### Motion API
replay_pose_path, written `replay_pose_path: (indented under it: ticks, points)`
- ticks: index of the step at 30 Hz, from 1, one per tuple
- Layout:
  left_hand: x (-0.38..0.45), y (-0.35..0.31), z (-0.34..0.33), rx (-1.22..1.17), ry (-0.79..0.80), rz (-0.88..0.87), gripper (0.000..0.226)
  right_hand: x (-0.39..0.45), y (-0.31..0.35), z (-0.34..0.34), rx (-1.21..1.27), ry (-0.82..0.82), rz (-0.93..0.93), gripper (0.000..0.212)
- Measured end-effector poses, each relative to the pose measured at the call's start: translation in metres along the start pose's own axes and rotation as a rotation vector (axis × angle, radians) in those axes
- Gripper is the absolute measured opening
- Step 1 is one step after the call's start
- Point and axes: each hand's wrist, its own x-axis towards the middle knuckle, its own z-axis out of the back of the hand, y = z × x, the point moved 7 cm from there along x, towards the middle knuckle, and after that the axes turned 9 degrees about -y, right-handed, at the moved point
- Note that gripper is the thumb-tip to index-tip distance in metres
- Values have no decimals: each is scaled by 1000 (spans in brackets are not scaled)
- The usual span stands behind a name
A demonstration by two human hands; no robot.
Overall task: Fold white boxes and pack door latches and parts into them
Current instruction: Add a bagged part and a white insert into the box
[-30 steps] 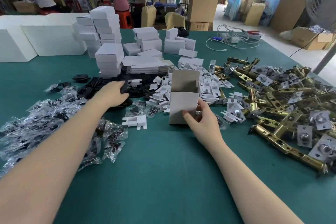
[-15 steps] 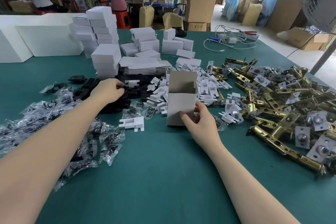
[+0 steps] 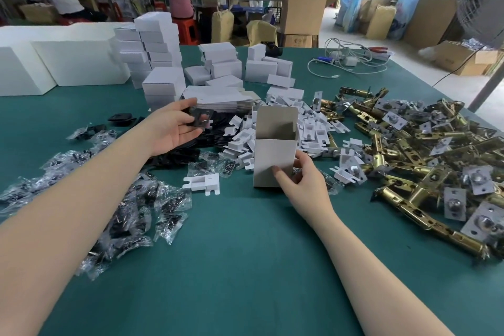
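Note:
An open white box [image 3: 274, 150] stands upright on the green table [image 3: 245, 254], its top flap raised. My right hand [image 3: 302, 185] grips its lower right corner, thumb on the front face. My left hand [image 3: 171, 128] is lifted above the pile of black plates [image 3: 207, 136] and pinches one black plate [image 3: 200, 120] with holes in it, left of the box. Brass door latches [image 3: 425, 161] lie heaped to the right. White card inserts [image 3: 313, 128] are piled behind the box.
Small clear bags of screws [image 3: 131, 199] spread over the left of the table. Stacks of closed white boxes [image 3: 161, 63] and flat box blanks [image 3: 218, 97] stand behind. One loose insert [image 3: 201, 184] lies left of the box. Cables [image 3: 349, 60] lie at the far edge; two people work at the back.
My left hand has lifted off the black pile, turned palm up and now holds one black plate. My right hand stays on the box.

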Motion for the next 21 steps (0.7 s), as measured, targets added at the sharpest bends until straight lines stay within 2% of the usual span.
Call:
replay_pose_path:
  ticks: [3, 6, 8, 12, 15, 17, 19, 21]
  points:
    - [-2, 3, 0, 18, 57, 8, 53, 0, 2, 1, -3, 3, 8, 42]
    - [-1, 9, 0, 203, 95, -36, 58, 0, 2, 1, -1, -1, 4, 42]
    - [1, 10, 3, 375, 40, -122, 52, 0, 2, 1, -3, -1, 3, 42]
    - [-4, -5, 7, 662, -157, -308, 24, 0, 1, 1, -1, -2, 1, 42]
    - [-26, -40, -12, 890, -277, -632, 34, 1, 0, 0, -3, -1, -2, 44]
    - [-52, -60, -40, 845, -209, -816, 18, 1, -1, 0, 1, 1, -2, 45]
    - [-77, -75, -72, 749, -27, -907, 5, 1, -1, 0, 3, 2, -1, 44]
    - [-98, -79, -102, 756, 158, -955, 18, 0, -1, 0, -1, 4, -3, 43]
